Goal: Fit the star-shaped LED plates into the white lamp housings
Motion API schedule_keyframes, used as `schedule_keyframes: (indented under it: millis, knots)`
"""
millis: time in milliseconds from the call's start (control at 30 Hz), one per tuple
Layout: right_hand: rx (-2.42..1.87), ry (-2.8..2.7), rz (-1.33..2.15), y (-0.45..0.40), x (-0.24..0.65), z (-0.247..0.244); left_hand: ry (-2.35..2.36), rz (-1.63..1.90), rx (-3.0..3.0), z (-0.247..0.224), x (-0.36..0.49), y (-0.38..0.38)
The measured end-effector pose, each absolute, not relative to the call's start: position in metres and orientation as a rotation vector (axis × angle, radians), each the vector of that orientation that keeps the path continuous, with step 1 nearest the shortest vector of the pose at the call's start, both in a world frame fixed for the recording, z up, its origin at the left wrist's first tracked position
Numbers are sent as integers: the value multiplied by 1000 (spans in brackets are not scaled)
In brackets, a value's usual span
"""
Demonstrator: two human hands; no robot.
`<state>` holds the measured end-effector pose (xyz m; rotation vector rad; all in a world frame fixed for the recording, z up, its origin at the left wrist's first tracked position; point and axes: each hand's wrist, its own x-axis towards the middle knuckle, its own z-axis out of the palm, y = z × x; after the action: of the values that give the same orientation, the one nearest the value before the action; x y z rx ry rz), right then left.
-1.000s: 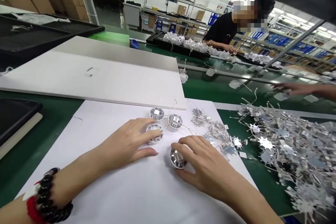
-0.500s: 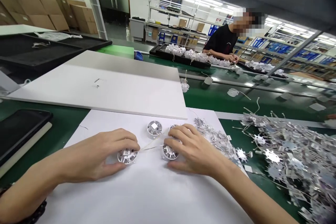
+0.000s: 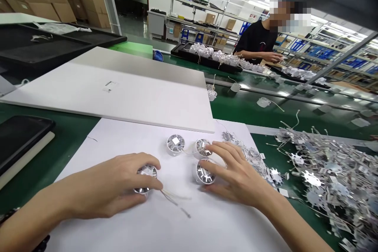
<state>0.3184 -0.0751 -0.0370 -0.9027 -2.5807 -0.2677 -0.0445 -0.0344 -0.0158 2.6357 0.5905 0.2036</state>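
Note:
My left hand [image 3: 118, 185] grips a small round clear plastic cup [image 3: 147, 171] with a silvery star-shaped plate inside. Two thin wires [image 3: 175, 201] trail from it to the right over the white sheet [image 3: 177, 228]. Thumb and index finger of my right hand [image 3: 233, 171] are around a similar cup [image 3: 206, 175]. Its other fingers reach over another cup [image 3: 203, 145] just behind, partly hiding it. To the left of that, one more cup [image 3: 175, 144] sits on the sheet, touched by neither hand.
Loose star-shaped metal plates with wires [image 3: 327, 181] are heaped at the right. A white board [image 3: 153, 94] lies behind the sheet, a dark phone-like slab [image 3: 26, 138] at the left. Across the bench a person [image 3: 260, 41] handles parts beside a black tray [image 3: 206, 61].
My left hand's wires have swung toward me, and its fingers have shifted on the cup. My right hand has moved right with its cup, uncovering more of the one behind.

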Motion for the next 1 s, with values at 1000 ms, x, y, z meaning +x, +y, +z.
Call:
schedule_keyframes:
  millis: [1000]
  knots:
    - [-1626, -2504, 684, -29, 273, 15, 329, 691, 2771, -45, 0, -61]
